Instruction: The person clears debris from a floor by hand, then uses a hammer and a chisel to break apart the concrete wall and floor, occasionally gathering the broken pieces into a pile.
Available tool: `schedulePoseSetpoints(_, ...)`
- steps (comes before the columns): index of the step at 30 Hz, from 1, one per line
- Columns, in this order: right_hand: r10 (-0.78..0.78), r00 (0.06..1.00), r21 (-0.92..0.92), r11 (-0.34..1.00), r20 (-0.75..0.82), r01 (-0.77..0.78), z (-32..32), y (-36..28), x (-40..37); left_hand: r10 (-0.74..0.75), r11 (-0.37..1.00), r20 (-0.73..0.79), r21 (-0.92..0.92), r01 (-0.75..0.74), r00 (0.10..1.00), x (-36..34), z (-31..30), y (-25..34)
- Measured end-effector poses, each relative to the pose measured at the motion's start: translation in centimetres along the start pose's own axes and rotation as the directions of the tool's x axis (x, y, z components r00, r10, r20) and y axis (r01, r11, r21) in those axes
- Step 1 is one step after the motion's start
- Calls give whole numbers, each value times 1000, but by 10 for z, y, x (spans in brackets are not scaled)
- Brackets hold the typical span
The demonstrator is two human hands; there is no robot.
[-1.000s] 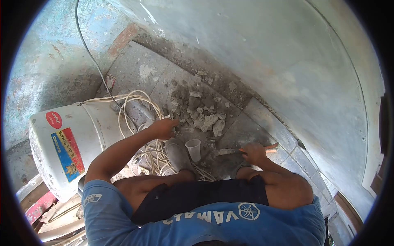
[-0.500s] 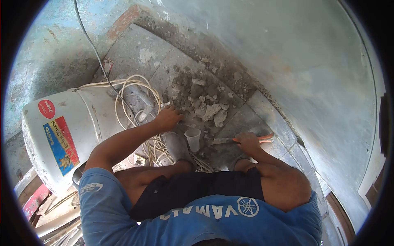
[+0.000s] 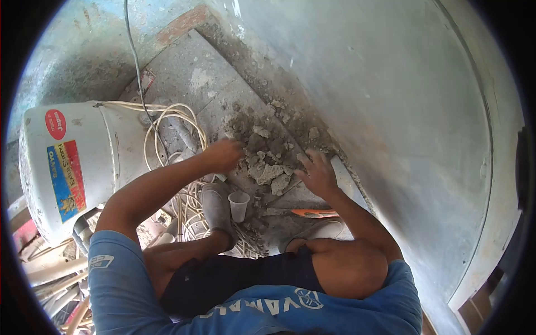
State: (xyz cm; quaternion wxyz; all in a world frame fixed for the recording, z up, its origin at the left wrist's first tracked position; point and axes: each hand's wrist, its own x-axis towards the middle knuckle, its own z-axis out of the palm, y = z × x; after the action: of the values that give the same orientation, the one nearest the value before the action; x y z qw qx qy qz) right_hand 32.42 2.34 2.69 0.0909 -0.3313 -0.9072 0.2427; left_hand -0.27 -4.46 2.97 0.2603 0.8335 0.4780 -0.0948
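My left hand (image 3: 225, 156) is closed at the left edge of a heap of grey rubble (image 3: 269, 173), its fingers curled and partly hidden. A pale bit shows beside it, but I cannot make out what it grips. Over the right side of the heap, my right hand (image 3: 318, 174) is open, fingers apart and close to the broken lumps. An orange-handled tool (image 3: 314, 213) with a dusty grey end lies on the floor below that hand, apart from it. Between the boots stands a translucent plastic cup (image 3: 239, 206).
A white water pump tank (image 3: 95, 162) lies on its side at the left, with coiled cream cable (image 3: 184, 120) beside it. A grey wall (image 3: 391, 111) runs along the right. Loose debris lines its foot. Wood scraps (image 3: 61, 279) lie at lower left.
My right hand has let go of the orange-handled tool and moved up and left to the rubble. My left hand stays beside the heap. The whole view has shifted slightly.
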Motion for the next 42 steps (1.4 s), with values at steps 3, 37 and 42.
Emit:
schedulePoseSetpoints(3,-122,986,-43,992,-111,117,2,3,79,-407,913,-378,-176,367,831,46,-29,-11)
schedulePoseSetpoints(37,-37,993,-162,987,-109,19,42,37,95,-477,865,-621,-206,457,622,158,13,12)
schedulePoseSetpoints(42,62,992,-134,988,-110,-76,36,33,48,-467,849,-31,-295,438,884,157,-25,41)
